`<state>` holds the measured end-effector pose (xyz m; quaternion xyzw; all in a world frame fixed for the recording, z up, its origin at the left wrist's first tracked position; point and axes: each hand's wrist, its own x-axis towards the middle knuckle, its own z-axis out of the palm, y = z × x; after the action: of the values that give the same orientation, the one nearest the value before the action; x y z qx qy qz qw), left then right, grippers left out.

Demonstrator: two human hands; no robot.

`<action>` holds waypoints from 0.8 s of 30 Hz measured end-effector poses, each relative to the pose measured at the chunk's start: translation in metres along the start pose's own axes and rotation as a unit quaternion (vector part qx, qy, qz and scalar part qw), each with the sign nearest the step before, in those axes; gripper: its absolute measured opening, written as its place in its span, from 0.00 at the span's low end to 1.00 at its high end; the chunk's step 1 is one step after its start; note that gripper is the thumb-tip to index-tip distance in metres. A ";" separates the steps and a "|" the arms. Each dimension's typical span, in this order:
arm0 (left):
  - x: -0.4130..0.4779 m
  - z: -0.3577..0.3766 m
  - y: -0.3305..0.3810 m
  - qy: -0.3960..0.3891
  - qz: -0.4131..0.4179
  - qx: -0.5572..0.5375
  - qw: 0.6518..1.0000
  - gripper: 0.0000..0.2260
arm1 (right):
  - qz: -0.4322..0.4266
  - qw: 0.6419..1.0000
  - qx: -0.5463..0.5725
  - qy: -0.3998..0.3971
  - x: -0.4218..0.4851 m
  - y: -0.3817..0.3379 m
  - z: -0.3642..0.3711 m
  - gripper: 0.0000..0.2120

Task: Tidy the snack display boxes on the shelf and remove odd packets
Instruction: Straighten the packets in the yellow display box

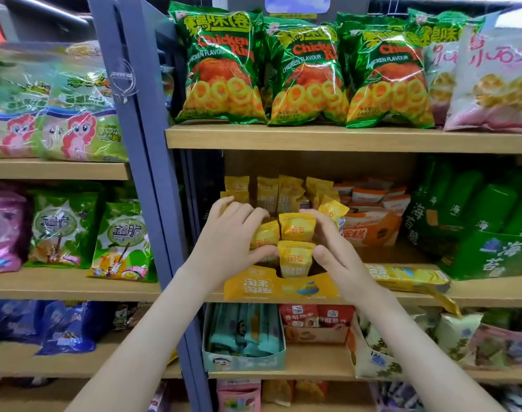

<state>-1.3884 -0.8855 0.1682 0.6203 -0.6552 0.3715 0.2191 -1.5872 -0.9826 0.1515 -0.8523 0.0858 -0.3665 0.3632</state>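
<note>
A yellow display box (253,285) stands on the middle shelf, filled with several small yellow snack packets (297,227). My left hand (231,236) curls round the packets on the box's left side, thumb under one of them. On the right, my right hand (328,248) holds the packets, its thumb beside the front packet (292,258) and its fingers behind the upper one. More yellow packets (267,191) stand upright at the back of the box. An orange display box (369,230) with orange-white packets sits just to the right.
Green seaweed boxes (488,254) fill the right of the shelf, with a flattened yellow carton (408,278) lying in front. Green chicken-ring bags (224,69) hang over the shelf above. A blue upright post (152,173) stands to the left. Teal and red boxes sit on the shelf below.
</note>
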 end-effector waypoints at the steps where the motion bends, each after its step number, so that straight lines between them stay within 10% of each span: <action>1: 0.000 0.000 0.002 0.006 -0.008 0.000 1.000 0.26 | -0.003 1.000 0.010 -0.004 0.000 0.001 -0.001 0.36; 24: -0.013 -0.008 -0.007 -0.010 -0.007 0.027 1.000 0.24 | 0.066 0.995 -0.075 -0.029 0.029 -0.001 -0.011 0.27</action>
<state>-1.3812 -0.8702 0.1649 0.6339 -0.6428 0.3818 0.1981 -1.5738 -1.0001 0.1731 -0.8799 0.1586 -0.3092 0.3240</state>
